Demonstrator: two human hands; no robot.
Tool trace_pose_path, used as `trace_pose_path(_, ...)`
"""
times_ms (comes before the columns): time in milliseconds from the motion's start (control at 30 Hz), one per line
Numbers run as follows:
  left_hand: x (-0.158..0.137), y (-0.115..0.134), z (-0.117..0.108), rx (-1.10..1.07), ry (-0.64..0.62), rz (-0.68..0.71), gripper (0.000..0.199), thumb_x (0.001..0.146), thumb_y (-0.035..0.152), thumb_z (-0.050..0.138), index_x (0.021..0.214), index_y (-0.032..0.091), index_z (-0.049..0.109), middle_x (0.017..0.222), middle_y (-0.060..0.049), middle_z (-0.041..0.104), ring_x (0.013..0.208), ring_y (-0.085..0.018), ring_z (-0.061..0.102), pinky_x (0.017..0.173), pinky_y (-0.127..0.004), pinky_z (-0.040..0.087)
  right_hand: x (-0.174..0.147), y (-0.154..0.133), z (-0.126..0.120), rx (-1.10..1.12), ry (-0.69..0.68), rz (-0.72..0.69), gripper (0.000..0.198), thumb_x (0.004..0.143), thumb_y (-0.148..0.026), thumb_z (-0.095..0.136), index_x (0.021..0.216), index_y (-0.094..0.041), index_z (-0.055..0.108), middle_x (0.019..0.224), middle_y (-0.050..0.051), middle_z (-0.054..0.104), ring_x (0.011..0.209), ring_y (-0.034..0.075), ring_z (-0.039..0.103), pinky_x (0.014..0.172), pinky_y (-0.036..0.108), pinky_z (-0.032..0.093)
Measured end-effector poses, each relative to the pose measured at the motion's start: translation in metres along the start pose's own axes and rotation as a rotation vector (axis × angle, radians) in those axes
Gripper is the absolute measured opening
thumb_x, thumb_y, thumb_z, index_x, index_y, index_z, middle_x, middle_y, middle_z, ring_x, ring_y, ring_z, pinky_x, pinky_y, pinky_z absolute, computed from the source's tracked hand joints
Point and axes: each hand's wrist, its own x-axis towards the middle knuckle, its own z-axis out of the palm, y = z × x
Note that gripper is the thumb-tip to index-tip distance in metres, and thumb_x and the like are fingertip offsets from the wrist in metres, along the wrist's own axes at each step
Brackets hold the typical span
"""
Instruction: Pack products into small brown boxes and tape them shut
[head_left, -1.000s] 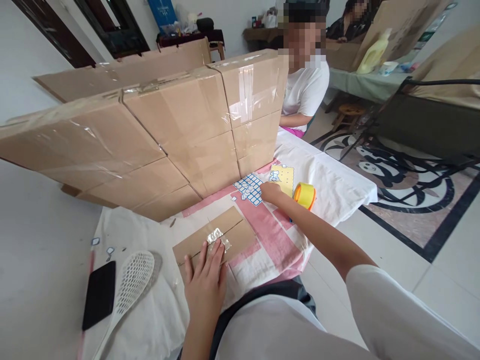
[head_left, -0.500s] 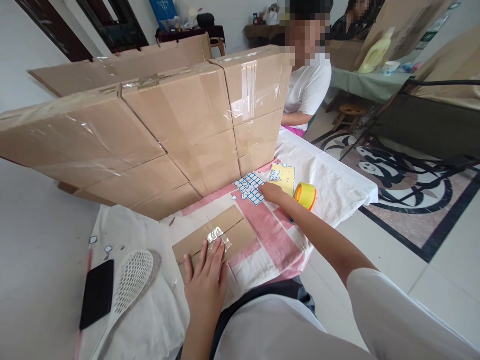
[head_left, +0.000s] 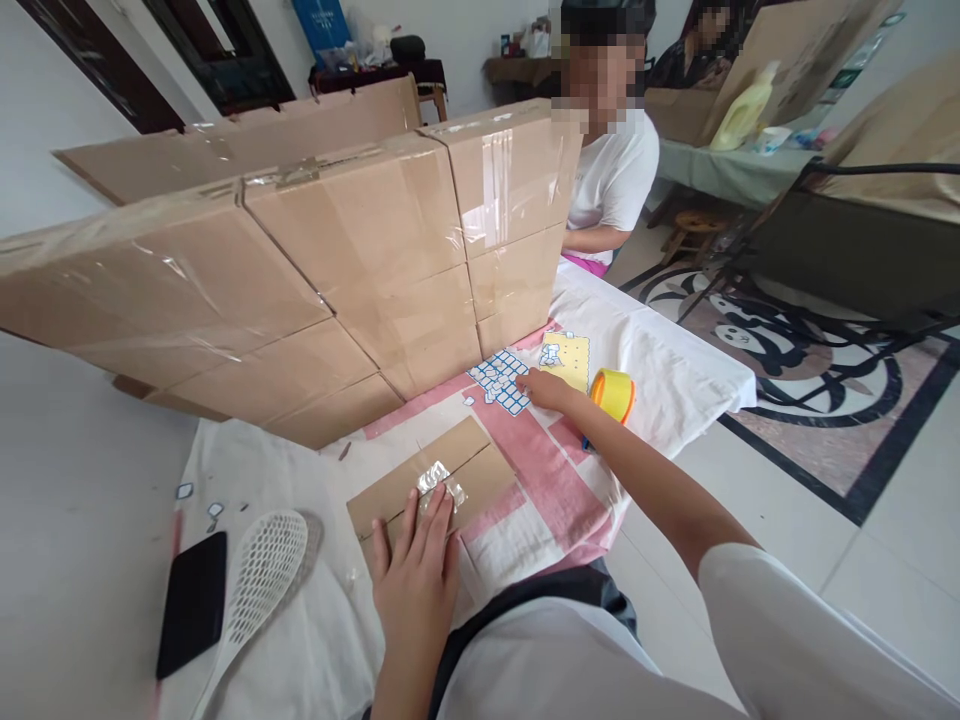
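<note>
Flat cardboard piece (head_left: 471, 462) on cloth-covered bench (head_left: 679, 345); left hand (head_left: 418, 570) spread over it, fingertips at clear tape (head_left: 433, 475). Behind it, upright cardboard wall (head_left: 360, 265). Right of it and farther off: right hand (head_left: 547, 390), fingers curled at blue-lined sheet (head_left: 504, 370); yellow sheet (head_left: 574, 358), tape roll (head_left: 615, 393). Left of it: white skimmer (head_left: 271, 555), dark slab (head_left: 192, 605).

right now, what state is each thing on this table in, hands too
cardboard piece: flat, clear tape across its seam
left hand: open, resting on that piece
blue grid: flat, print or sheet unclear
right hand: curled at the grid, grip unclear
yellow roll: on the cloth
tall cardboard panel: upright, taped
slotted spoon: lying down
black slab: flat
</note>
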Motion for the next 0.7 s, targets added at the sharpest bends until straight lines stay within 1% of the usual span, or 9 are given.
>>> trace_pose_path(100,-0.001,-0.001,0.001,-0.003,-0.007,-0.002,0.049,0.092,0.017,0.057,0.141,0.023,0.054,0.143,-0.001,0.062,0.137,-0.028,0.053,0.128,-0.052,0.012,0.0,0.003,0.0,0.013,0.005,-0.027,0.03,0.092,-0.009,0.05,0.114,-0.023,0.064,0.112,0.008,0.062,0.086,0.018,0.059,0.069,0.024,0.036)
trace_pose_path(200,-0.002,-0.002,0.003,-0.004,-0.004,-0.005,0.051,0.092,0.017,0.057,0.143,0.024,0.052,0.143,-0.001,0.062,0.138,-0.028,0.052,0.128,-0.052,0.012,-0.002,0.004,-0.003,0.026,0.006,-0.041,0.028,0.093,-0.012,0.05,0.114,-0.023,0.065,0.11,0.008,0.062,0.086,0.018,0.059,0.069,0.024,0.036)
trace_pose_path(433,-0.004,-0.004,0.006,-0.003,0.005,0.004,0.063,0.092,0.019,0.057,0.153,0.028,0.041,0.143,-0.002,0.062,0.137,-0.028,0.053,0.127,-0.052,0.014,-0.005,0.003,0.001,0.086,0.018,-0.013,0.022,0.094,-0.011,0.047,0.105,-0.02,0.064,0.109,0.008,0.06,0.082,0.016,0.057,0.069,0.024,0.034)
trace_pose_path(567,-0.006,-0.006,0.01,0.006,0.029,0.028,0.07,0.092,0.02,0.057,0.157,0.03,0.034,0.143,-0.002,0.062,0.137,-0.028,0.054,0.128,-0.051,0.011,-0.009,0.001,0.002,0.163,0.098,-0.011,0.019,0.095,-0.011,0.048,0.104,-0.018,0.063,0.11,0.009,0.061,0.083,0.016,0.058,0.071,0.024,0.037)
trace_pose_path(633,-0.007,-0.008,0.016,0.022,0.069,0.04,0.074,0.092,0.02,0.055,0.159,0.031,0.028,0.14,-0.002,0.065,0.13,-0.028,0.059,0.128,-0.051,0.01,-0.013,-0.002,0.001,0.217,0.157,-0.027,0.019,0.093,-0.008,0.049,0.101,-0.017,0.063,0.105,0.008,0.064,0.086,0.016,0.06,0.073,0.023,0.039)
trace_pose_path(700,-0.005,-0.009,0.025,0.052,0.126,0.043,0.078,0.092,0.02,0.053,0.161,0.031,0.021,0.135,-0.003,0.068,0.121,-0.029,0.065,0.127,-0.053,0.011,-0.018,-0.005,0.0,0.276,0.216,-0.053,0.02,0.089,-0.005,0.05,0.098,-0.017,0.063,0.097,0.005,0.068,0.088,0.016,0.062,0.074,0.022,0.041)
